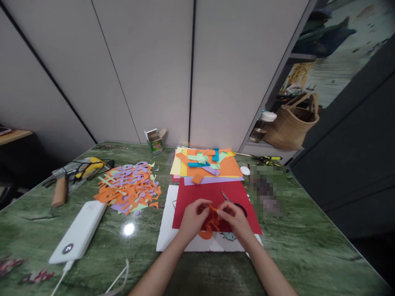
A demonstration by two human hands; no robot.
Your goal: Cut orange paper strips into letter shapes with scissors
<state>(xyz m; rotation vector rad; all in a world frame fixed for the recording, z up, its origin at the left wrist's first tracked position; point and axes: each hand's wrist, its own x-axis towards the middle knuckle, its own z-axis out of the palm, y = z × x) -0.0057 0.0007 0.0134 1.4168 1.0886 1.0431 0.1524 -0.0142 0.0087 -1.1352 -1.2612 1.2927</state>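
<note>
Between my two hands, above a red sheet of paper, is a small strip of orange paper. My left hand pinches its left side, and my right hand pinches its right side. More orange paper cutouts lie just below the fingers, over the red sheet's near edge. Scissors lie on the red sheet beside my right hand, partly hidden by it. Under the red sheet is a white sheet with drawn lines.
A heap of orange, purple and green paper scraps lies left. Colored sheets with folded strips are behind the red one. A white power bank with a cable, a wooden-handled tool and a small green box also occupy the table.
</note>
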